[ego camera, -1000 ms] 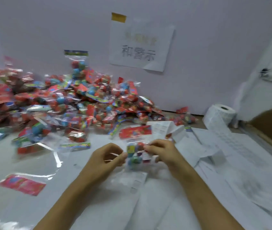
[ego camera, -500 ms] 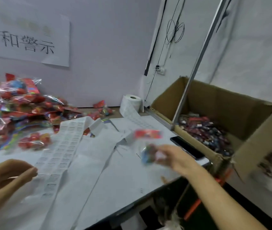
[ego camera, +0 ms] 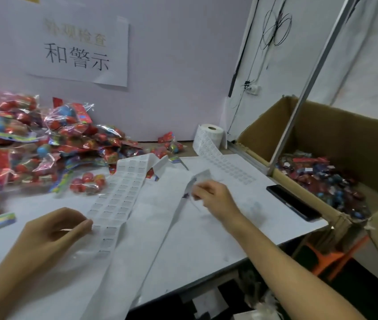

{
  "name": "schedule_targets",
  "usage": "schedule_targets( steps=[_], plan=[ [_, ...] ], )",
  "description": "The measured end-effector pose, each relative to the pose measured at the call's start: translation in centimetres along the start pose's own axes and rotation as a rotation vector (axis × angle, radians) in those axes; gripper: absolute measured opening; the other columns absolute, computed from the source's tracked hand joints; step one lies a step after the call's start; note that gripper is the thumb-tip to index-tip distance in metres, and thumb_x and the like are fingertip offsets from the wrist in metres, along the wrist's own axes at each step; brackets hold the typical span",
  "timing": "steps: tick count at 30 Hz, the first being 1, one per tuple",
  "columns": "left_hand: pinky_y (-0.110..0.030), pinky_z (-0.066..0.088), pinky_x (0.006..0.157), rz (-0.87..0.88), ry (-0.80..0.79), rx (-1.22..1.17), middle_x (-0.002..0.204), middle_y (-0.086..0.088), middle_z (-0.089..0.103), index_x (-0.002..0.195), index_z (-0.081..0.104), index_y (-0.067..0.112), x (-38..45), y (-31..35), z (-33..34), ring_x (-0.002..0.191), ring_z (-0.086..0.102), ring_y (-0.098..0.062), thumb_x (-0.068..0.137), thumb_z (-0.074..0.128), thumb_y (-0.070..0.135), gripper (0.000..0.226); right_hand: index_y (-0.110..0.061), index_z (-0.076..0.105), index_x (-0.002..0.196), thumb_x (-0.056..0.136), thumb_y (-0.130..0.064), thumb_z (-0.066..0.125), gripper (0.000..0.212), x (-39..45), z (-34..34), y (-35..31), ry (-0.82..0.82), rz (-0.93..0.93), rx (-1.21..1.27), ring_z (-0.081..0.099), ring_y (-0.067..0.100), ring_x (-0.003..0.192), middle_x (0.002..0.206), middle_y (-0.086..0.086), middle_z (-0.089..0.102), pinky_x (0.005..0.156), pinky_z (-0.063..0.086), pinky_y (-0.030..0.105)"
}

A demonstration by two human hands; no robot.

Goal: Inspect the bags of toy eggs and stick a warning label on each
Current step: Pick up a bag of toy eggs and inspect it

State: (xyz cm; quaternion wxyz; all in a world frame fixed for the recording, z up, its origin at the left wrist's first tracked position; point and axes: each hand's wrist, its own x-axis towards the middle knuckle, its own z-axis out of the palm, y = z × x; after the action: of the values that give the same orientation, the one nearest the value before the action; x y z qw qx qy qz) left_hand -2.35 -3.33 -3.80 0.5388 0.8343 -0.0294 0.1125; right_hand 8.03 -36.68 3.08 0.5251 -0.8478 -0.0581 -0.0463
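- many unlabelled bags of toy eggs (ego camera: 33,153) lay heaped at our left; finished ones filled the carton (ego camera: 322,179)
- our left hand (ego camera: 52,236) pinched the label strip (ego camera: 118,199)
- our right hand (ego camera: 213,197) gripped something blurred, we couldn't tell what

White table (ego camera: 218,239); bags (ego camera: 33,146); label strips (ego camera: 118,195)

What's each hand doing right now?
Left hand: fingers curled, fingertips at the edge of the label strip; grip cannot be told.
Right hand: pinching something blurred, pale and thin; cannot tell what.
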Motion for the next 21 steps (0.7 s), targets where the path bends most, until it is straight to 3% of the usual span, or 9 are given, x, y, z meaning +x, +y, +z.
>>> schedule_targets(
  steps=[2, 5, 9, 12, 16, 18, 21],
  plan=[
    [-0.049, 0.056, 0.095, 0.023, 0.071, -0.035, 0.1, -0.01, 0.076, 0.105, 0.073, 0.003, -0.3, 0.8, -0.1, 0.1, 0.072, -0.032, 0.09, 0.078, 0.027, 0.029, -0.009, 0.074, 0.097, 0.092, -0.019, 0.07, 0.013, 1.0, 5.0, -2.3, -0.169, -0.111, -0.104, 0.066, 0.012, 0.086, 0.091, 0.0, 0.073, 0.081, 0.052, 0.022],
    [-0.022, 0.059, 0.074, 0.058, 0.184, -0.036, 0.081, -0.007, 0.077, 0.085, 0.074, 0.007, -1.1, 1.8, -0.3, 0.079, 0.076, -0.02, 0.084, 0.077, 0.016, 0.01, -0.011, 0.071, 0.113, 0.094, -0.026, 0.068, 0.025, 2.0, 12.1, -5.0, -0.344, -0.274, -0.233, 0.065, 0.016, 0.101, 0.111, 0.004, 0.072, 0.09, 0.052, 0.029],
    [-0.024, 0.058, 0.071, 0.108, 0.3, -0.01, 0.076, -0.007, 0.075, 0.078, 0.072, 0.004, -0.9, 1.8, -0.3, 0.073, 0.074, -0.022, 0.087, 0.075, -0.001, 0.011, -0.018, 0.06, 0.133, 0.088, -0.028, 0.072, 0.047, 2.9, 19.9, -7.8, -0.4, -0.416, -0.285, 0.056, 0.02, 0.113, 0.133, 0.005, 0.06, 0.09, 0.049, 0.032],
    [-0.021, 0.056, 0.07, 0.11, 0.408, -0.069, 0.073, -0.006, 0.074, 0.077, 0.072, 0.006, -1.0, 1.7, -0.6, 0.069, 0.072, -0.018, 0.09, 0.072, -0.002, 0.015, -0.025, 0.039, 0.15, 0.087, -0.033, 0.07, 0.07, 3.9, 23.3, -7.6, -0.417, -0.384, -0.474, 0.036, 0.028, 0.138, 0.154, 0.006, 0.035, 0.109, 0.041, 0.045],
    [-0.018, 0.055, 0.067, 0.079, 0.512, -0.139, 0.072, -0.009, 0.072, 0.075, 0.07, 0.008, -0.6, 1.0, -0.8, 0.068, 0.071, -0.021, 0.089, 0.074, -0.002, 0.017, -0.022, 0.044, 0.148, 0.093, -0.021, 0.059, 0.056, 4.9, 24.6, -5.8, -0.387, -0.365, -0.532, 0.027, 0.028, 0.141, 0.153, 0.005, 0.036, 0.113, 0.032, 0.041],
    [-0.018, 0.055, 0.067, 0.074, 0.523, -0.181, 0.072, -0.011, 0.071, 0.076, 0.069, 0.008, -0.3, 1.0, -0.9, 0.069, 0.071, -0.021, 0.085, 0.073, 0.007, 0.01, -0.021, 0.057, 0.14, 0.094, -0.008, 0.054, 0.048, 5.1, 24.5, -5.3, -0.316, -0.394, -0.451, 0.035, 0.026, 0.131, 0.142, 0.003, 0.048, 0.111, 0.035, 0.037],
    [-0.028, 0.058, 0.069, 0.053, 0.528, -0.226, 0.075, -0.009, 0.07, 0.078, 0.069, 0.008, -0.1, 0.9, -0.8, 0.073, 0.071, -0.024, 0.083, 0.072, 0.014, 0.008, -0.02, 0.072, 0.123, 0.095, -0.004, 0.055, 0.037, 5.1, 23.3, -5.3, -0.233, -0.393, -0.297, 0.052, 0.023, 0.116, 0.121, 0.004, 0.066, 0.101, 0.046, 0.034]
  ],
)
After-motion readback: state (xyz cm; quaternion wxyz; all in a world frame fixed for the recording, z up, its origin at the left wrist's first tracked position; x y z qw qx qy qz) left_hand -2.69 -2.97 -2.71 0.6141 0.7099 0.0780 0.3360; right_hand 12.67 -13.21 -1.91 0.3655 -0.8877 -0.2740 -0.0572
